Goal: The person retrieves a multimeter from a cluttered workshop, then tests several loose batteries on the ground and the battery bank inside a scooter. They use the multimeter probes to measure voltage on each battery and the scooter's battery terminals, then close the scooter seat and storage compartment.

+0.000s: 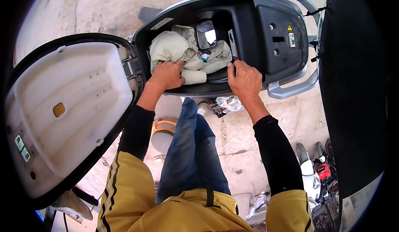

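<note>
An open scooter under-seat storage compartment [195, 94] lies in front of me, with a bundle of beige cloth [169, 45] inside. My left hand [167, 75] is closed on the near side of this cloth, beside a rolled pale piece [194, 77]; its fingertips are partly hidden in the folds. Behind the cloth, a rear-view mirror [206, 34] leans in the compartment. My right hand [245, 79] is curled over the near rim, right of the cloth, with its thumb pointing inward.
The raised seat [75, 103], pale underside up, hangs on its hinge at the left. A silver grab rail [295, 86] borders the right end, near a large black sheet [357, 86]. Below are an orange-rimmed round stool [163, 138], plastic bags [228, 104] and scooter parts [322, 171].
</note>
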Demonstrator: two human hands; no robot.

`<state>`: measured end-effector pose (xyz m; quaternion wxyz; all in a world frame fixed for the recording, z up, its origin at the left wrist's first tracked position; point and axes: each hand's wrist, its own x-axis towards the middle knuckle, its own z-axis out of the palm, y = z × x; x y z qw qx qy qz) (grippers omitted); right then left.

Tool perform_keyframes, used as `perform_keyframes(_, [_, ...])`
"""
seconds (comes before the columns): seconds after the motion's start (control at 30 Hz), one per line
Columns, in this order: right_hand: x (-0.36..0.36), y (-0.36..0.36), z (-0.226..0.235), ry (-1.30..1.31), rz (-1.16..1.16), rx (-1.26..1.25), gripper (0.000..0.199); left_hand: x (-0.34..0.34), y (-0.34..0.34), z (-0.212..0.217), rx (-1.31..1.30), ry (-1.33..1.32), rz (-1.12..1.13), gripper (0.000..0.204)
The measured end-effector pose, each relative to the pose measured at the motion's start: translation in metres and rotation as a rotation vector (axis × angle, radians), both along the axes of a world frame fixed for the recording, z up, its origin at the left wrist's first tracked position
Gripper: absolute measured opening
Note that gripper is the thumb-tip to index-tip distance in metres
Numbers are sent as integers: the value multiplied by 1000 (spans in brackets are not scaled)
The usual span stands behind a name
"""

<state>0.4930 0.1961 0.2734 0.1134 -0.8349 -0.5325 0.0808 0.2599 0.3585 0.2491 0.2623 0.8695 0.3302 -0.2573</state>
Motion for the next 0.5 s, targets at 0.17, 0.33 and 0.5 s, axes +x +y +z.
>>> perform_keyframes(0.17, [1,-1,-1,15,30,8,25,43,38,5,469,-518,357,36])
perform_keyframes(0.33, [1,1,1,14,41,-38,25,38,71,-79,165,-156,919,97])
perform_keyframes(0.5, [0,2,-5,3,71,24,26,28,40,-146,-371,-346,1192,110])
